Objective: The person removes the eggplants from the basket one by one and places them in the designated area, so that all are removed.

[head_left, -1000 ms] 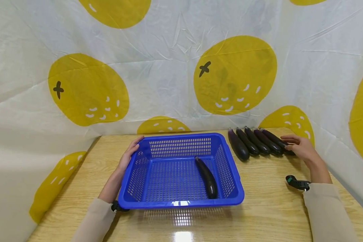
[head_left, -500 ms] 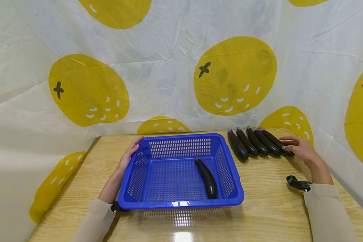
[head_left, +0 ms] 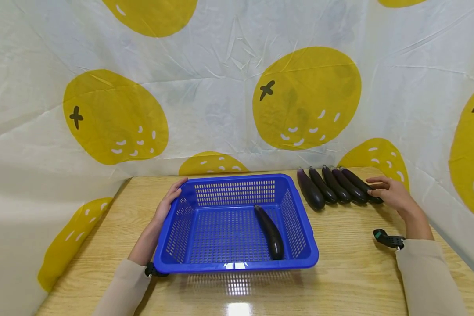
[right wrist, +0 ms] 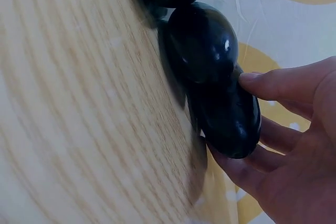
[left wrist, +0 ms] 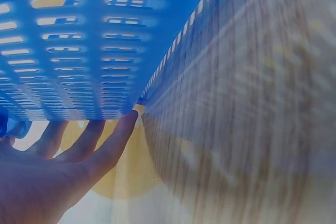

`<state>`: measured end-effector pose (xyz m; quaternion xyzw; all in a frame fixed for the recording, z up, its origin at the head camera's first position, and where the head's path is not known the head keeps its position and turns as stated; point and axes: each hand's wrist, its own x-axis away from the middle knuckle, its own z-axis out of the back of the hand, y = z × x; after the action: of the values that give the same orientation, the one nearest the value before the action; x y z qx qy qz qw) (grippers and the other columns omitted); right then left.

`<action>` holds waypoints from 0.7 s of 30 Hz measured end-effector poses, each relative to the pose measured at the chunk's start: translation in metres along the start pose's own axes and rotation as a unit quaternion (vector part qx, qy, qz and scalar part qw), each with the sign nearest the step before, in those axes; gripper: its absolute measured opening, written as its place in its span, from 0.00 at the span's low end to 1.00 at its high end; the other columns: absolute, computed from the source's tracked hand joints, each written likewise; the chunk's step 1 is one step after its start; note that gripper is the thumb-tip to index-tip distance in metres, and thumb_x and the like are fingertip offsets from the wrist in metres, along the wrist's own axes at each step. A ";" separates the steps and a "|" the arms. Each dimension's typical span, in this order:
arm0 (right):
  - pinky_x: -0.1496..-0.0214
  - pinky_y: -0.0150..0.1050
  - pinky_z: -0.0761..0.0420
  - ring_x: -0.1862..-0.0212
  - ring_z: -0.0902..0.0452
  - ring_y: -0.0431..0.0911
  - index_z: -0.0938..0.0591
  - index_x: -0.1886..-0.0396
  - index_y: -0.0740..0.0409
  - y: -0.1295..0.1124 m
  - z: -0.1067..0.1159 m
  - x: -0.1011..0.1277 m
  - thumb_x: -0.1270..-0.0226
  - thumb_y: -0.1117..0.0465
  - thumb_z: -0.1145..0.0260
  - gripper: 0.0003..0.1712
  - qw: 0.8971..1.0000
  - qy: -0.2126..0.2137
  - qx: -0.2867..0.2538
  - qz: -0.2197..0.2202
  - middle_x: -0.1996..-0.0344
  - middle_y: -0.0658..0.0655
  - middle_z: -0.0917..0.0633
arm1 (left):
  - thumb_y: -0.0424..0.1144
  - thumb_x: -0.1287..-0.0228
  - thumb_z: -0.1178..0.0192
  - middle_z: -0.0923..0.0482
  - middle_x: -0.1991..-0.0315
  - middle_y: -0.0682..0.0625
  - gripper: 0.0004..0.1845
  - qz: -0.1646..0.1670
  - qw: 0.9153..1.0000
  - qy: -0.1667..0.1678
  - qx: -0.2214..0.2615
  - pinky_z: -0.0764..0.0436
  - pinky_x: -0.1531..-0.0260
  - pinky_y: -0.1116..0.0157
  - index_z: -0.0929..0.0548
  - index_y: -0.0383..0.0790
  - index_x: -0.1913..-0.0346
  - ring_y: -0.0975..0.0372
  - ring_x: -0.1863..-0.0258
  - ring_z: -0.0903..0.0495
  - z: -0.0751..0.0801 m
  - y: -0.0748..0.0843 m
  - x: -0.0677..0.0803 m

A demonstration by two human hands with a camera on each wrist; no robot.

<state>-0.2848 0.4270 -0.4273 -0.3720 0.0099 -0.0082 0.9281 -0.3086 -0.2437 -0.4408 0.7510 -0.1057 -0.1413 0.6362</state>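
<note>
A blue plastic basket (head_left: 237,265) sits mid-table with one dark purple eggplant (head_left: 269,230) lying along its right side. My left hand (head_left: 166,205) rests flat against the outside of the basket's left wall (left wrist: 79,51), its fingers (left wrist: 107,148) straight. Several more eggplants (head_left: 324,189) lie side by side to the right of the basket. My right hand (head_left: 381,191) grips the rightmost eggplant (right wrist: 231,114), thumb (right wrist: 273,83) on top and fingers curled beneath. That eggplant touches its neighbour (right wrist: 202,43) and lies on the table.
The wooden table (head_left: 339,267) is walled by a white cloth with yellow fruit prints (head_left: 306,98) behind and on both sides. The cloth hangs close to the right of the eggplant row. A black wrist-camera mount (head_left: 388,239) shows at my right sleeve.
</note>
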 end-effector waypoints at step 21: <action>0.50 0.47 0.22 0.37 0.31 0.73 0.37 0.25 0.73 -0.011 0.008 0.001 0.18 0.54 0.44 0.34 1.000 0.015 0.010 0.022 0.32 0.82 0.30 | 0.47 0.13 0.67 0.46 0.22 0.47 0.29 -0.003 1.000 0.004 -0.001 0.21 0.42 0.69 0.53 0.47 0.16 0.65 0.34 0.29 -0.001 0.000 0.001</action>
<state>-0.2837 0.4245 -0.4144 -0.3620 0.0317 0.0067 0.9316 -0.3077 -0.2434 -0.4404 0.7513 -0.1006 -0.1408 0.6369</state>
